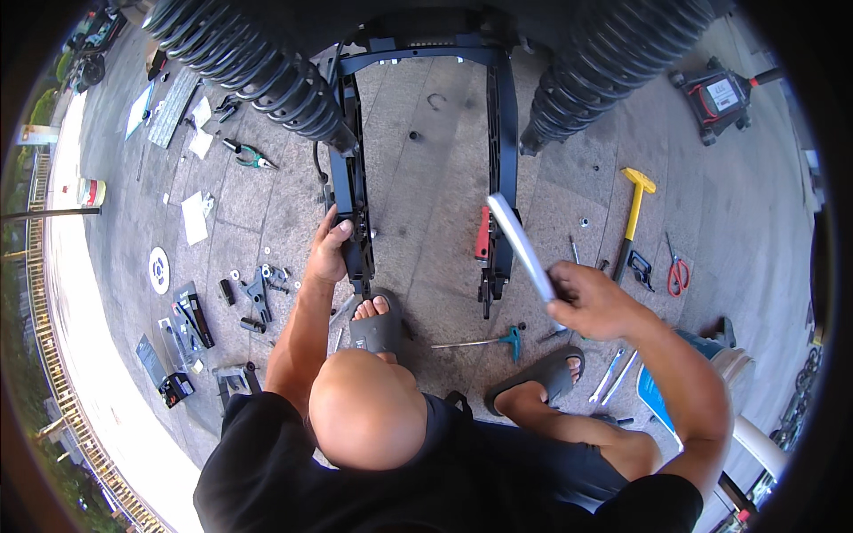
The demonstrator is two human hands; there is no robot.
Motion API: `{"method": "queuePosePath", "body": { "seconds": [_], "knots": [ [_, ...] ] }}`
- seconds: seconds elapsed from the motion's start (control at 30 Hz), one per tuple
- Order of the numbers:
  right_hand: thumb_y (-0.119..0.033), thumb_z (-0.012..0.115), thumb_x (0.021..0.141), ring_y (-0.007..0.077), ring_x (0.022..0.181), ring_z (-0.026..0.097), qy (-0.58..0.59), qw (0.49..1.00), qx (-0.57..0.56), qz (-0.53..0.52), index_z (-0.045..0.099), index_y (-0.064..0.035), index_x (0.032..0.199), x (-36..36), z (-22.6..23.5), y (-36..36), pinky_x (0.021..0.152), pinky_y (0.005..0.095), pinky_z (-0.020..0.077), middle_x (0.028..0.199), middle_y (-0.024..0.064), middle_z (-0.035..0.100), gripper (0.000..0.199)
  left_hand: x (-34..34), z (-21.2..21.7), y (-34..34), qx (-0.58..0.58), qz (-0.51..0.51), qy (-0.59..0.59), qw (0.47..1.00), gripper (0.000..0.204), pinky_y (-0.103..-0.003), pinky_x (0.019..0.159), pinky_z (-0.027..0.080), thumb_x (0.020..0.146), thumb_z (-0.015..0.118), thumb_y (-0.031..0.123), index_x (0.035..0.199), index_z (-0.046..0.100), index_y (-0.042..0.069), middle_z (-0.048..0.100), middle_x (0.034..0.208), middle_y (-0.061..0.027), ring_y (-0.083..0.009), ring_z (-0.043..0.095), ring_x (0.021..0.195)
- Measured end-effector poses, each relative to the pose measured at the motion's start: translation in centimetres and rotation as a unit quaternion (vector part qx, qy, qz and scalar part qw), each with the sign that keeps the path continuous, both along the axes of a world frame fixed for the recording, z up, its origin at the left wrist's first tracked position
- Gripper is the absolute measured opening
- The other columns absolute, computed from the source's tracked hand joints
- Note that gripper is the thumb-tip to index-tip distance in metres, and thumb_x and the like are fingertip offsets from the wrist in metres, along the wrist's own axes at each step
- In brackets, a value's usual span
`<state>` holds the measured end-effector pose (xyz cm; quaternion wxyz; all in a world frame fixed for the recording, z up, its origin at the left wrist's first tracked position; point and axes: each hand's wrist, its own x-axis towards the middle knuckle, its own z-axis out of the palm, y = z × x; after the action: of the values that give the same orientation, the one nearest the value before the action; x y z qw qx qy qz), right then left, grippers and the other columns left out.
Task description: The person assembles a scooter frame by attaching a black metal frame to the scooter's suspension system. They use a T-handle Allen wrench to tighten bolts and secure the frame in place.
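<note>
My left hand (329, 252) is closed around the lower part of the left leg of a black metal frame (425, 55), thumb near the inner side. The frame is U-shaped, with two long legs pointing toward me. My right hand (590, 300) grips a long silver metal tool (522, 244), smeared by motion, so I cannot tell its kind. Its far end slants up and left, in front of the frame's right leg (503, 178). A red-handled tool (482, 233) shows beside that leg, partly behind it.
Two large black coil springs (253, 75) (613, 67) flank the frame. On the paving lie a yellow hammer (633, 213), red-handled scissors (678, 277), a teal T-handle wrench (514, 342), green pliers (251, 156) and several loose parts. A floor jack (721, 96) and white bucket (733, 362) stand at right.
</note>
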<state>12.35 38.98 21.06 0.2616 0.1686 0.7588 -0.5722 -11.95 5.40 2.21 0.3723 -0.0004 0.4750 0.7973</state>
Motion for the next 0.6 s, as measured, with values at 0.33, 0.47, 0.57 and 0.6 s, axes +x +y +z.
{"method": "queuePosePath", "body": {
  "seconds": [0.33,0.47,0.57,0.6],
  "knots": [
    [-0.014,0.060,0.090,0.0168,0.061,0.060,0.213,0.869,-0.263,-0.361,0.063,0.0012,0.086,-28.1,-3.1,-8.1,0.054,0.0287,0.0490,0.074,0.0098,0.064,0.016,0.7,0.1,0.6,-0.031,0.029,0.011,0.999,0.064,-0.037,0.083,0.053,0.086,0.058,0.012,0.141,0.031,-0.004,0.059,0.116,-0.0146,-0.0224,0.063,0.096],
    [-0.012,0.062,0.089,0.0196,0.060,0.062,0.227,0.822,-0.306,-0.424,0.062,0.0006,0.086,-32.7,-5.6,-6.4,0.055,0.0309,0.0509,0.073,0.0113,0.064,0.013,0.9,0.8,0.7,-0.066,0.032,0.016,0.997,0.074,-0.036,0.083,0.052,0.085,0.060,0.010,0.146,0.022,-0.006,0.058,0.118,-0.0166,-0.0224,0.062,0.098],
    [-0.012,0.062,0.088,0.0194,0.060,0.061,0.237,0.813,-0.328,-0.419,0.060,0.0000,0.085,-34.1,-6.5,-4.6,0.055,0.0313,0.0518,0.071,0.0123,0.063,0.012,0.7,0.9,0.6,-0.079,0.025,0.020,0.996,0.079,-0.038,0.089,0.049,0.083,0.063,0.010,0.146,0.020,-0.007,0.055,0.123,-0.0176,-0.0233,0.059,0.104],
    [-0.012,0.062,0.088,0.0194,0.059,0.061,0.235,0.811,-0.326,-0.425,0.060,0.0000,0.085,-34.3,-6.6,-4.3,0.055,0.0315,0.0519,0.071,0.0122,0.063,0.013,0.7,0.7,0.7,-0.075,0.018,0.026,0.997,0.079,-0.038,0.091,0.048,0.082,0.063,0.011,0.146,0.020,-0.007,0.054,0.124,-0.0176,-0.0234,0.058,0.105]
  ]
}}
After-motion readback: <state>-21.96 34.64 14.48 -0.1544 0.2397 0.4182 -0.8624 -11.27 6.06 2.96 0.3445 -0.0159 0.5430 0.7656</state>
